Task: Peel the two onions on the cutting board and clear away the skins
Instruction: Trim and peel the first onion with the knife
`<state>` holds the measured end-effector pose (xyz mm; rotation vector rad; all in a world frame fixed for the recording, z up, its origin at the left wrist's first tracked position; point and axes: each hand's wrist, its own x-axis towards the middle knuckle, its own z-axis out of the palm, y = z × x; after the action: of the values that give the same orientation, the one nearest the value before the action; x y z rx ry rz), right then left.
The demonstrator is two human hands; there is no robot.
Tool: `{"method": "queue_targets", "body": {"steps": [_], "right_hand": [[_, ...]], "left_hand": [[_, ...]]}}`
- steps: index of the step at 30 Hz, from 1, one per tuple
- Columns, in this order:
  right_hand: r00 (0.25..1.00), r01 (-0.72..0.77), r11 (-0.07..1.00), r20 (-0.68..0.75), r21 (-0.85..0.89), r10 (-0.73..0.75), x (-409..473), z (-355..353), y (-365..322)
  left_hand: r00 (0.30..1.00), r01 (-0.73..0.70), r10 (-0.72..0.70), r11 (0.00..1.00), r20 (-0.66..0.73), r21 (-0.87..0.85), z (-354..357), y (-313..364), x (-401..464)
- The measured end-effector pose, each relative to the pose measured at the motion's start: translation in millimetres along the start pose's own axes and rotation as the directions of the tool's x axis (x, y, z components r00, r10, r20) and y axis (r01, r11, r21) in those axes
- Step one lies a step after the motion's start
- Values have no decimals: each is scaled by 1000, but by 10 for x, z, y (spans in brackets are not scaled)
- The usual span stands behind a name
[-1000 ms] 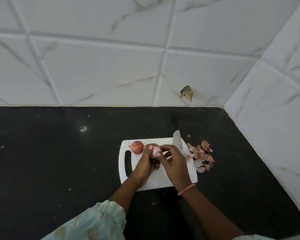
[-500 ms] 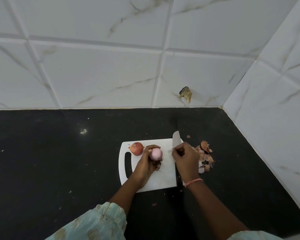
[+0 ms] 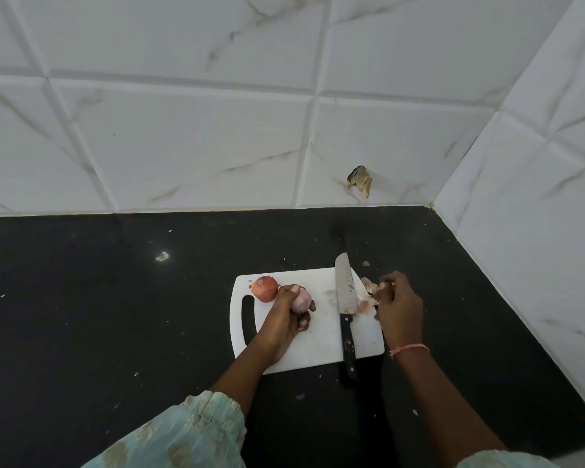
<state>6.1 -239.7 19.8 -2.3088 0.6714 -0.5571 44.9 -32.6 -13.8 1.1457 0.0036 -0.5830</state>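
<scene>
- Left hand (image 3: 282, 324) fingers grip the peeled onion (image 3: 301, 299) over the cutting board (image 3: 321, 346); unpeeled onion (image 3: 265, 288) just left.
- Right hand (image 3: 399, 304) fingers pinch skins (image 3: 368, 292) at board's right edge.
- Drop every scrap on the tabletop, clear of the knife (image 3: 346, 298).

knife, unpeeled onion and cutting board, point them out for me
knife (image 3: 344, 286), head view, on the middle of the blade
unpeeled onion (image 3: 265, 288), head view, on its reddish skin
cutting board (image 3: 321, 346), head view, on bare white surface near its front edge

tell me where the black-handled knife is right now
In the head view, the black-handled knife lies on the white cutting board's right side, handle overhanging its near edge.
</scene>
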Motion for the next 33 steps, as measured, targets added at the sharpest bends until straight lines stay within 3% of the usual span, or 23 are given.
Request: {"method": "queue_targets", "body": {"steps": [4, 6, 9, 13, 25, 33], "right_hand": [[955, 232, 972, 187, 18, -232, -94, 61, -173], [910, 295, 941, 253, 165, -329, -198, 132, -303], [851, 162, 916, 418, 368, -318, -389, 258, -525], [745, -19, 907, 611, 421, -268, -559, 454, -630], [850, -49, 887, 485, 460, -204, -659, 736, -679], [878, -62, 905, 454, 421, -152, -626, 771, -692]], "left_hand": [[999, 32, -32, 999, -27, -25, 27, 10, -5], [999, 21, -21, 1000, -30, -23, 38, 12, -10], [1000, 8, -8, 1000, 15, 2, 51, 33, -32], [999, 23, -24, 999, 43, 22, 36, 29, -57], [999, 49, -49, 999, 5, -11, 39, 52, -81], [998, 61, -61, 998, -13, -18, 35, 42, -62]]}}
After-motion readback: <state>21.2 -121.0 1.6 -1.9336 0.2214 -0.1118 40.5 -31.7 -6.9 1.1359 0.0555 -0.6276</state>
